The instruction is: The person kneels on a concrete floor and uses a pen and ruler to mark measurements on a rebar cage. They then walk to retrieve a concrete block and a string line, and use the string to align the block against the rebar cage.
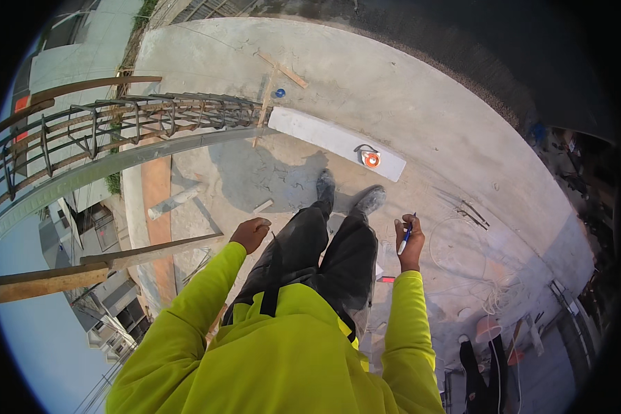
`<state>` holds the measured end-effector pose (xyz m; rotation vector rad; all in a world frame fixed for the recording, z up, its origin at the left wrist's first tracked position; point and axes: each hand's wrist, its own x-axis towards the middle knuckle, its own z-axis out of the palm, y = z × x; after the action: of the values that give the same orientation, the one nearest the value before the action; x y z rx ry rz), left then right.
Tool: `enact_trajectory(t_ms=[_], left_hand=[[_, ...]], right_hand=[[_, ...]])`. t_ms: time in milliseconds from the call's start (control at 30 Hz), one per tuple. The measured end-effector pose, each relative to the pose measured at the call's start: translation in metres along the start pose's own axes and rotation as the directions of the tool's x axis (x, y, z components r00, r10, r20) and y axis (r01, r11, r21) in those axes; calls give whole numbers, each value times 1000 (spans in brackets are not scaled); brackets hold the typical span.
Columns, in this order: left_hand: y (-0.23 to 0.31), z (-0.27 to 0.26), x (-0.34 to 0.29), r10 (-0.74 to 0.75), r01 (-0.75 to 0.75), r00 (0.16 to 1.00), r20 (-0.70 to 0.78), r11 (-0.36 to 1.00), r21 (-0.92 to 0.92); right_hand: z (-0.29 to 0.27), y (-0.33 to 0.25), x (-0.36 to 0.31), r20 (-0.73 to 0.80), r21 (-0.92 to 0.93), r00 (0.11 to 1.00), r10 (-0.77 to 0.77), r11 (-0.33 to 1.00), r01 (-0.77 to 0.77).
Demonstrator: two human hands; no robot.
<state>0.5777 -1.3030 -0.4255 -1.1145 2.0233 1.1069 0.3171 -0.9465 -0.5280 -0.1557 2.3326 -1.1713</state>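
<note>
My right hand point(411, 241) is closed around a blue-and-white marker pen point(406, 237), held out to the right of my legs. To the left of my thighs, my left hand point(250, 234) hangs with its fingers curled; the inside of the grip is hidden. Ahead of my dusty shoes lies a long white block point(317, 133) on the concrete. An orange-and-white round thing point(371, 159) with a dark loop, perhaps a tape reel, rests on the block's right end, apart from both hands.
A rebar cage point(138, 119) and a metal beam point(103, 161) extend left. Wooden planks point(69, 283) jut over the slab's left edge. Crossed wood strips point(268, 90) lie ahead by a blue round thing point(280, 93). Loose wire point(493, 293) and another person's legs point(472, 376) are at right.
</note>
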Motion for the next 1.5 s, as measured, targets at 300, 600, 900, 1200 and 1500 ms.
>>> enact_trajectory(t_ms=[300, 600, 900, 1200, 1500], left_hand=[[-84, 83, 2, -223, 232, 973, 66, 952, -198], [-58, 113, 53, -223, 242, 970, 96, 902, -357], [15, 122, 113, -45, -48, 979, -200, 899, -436], [96, 108, 76, 147, -178, 979, -141, 955, -237], [117, 88, 28, 255, -254, 967, -7, 961, -111]], right_hand=[[182, 71, 190, 457, -379, 824, -335, 764, 522], [223, 125, 217, 485, -442, 764, -426, 634, 634], [208, 43, 98, 443, 608, 889, 115, 691, -392], [175, -75, -41, 571, 750, 702, 426, 77, -657], [129, -76, -65, 623, 649, 685, 378, 238, -722]])
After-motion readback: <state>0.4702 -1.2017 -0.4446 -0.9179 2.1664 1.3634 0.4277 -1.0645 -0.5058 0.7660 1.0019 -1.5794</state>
